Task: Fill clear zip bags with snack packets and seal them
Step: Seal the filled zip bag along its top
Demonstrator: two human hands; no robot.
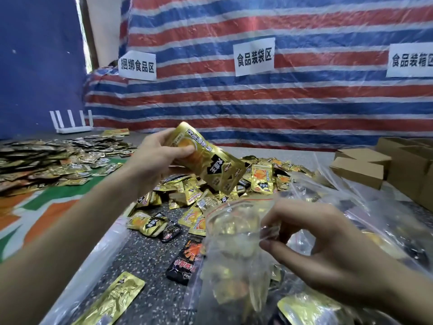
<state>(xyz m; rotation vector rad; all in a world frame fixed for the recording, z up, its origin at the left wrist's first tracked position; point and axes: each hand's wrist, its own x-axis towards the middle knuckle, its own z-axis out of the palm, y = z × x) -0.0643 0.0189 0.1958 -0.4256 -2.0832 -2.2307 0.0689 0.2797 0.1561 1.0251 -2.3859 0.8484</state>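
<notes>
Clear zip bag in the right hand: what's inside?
Gold snack packets show through the clear zip bag, which the right hand pinches near its mouth. Their count is hidden by crumpled, glaring film.

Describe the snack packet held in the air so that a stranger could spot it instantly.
Start at the striped tarp wall and drop to the heap of gold packets below it. Above that heap, the left hand grips one gold packet. Unlike its neighbours, it is raised clear of the heap.

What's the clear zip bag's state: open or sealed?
Open. The right hand pinches one lip of the zip bag, its mouth gapes, and gold packets sit inside.
</notes>
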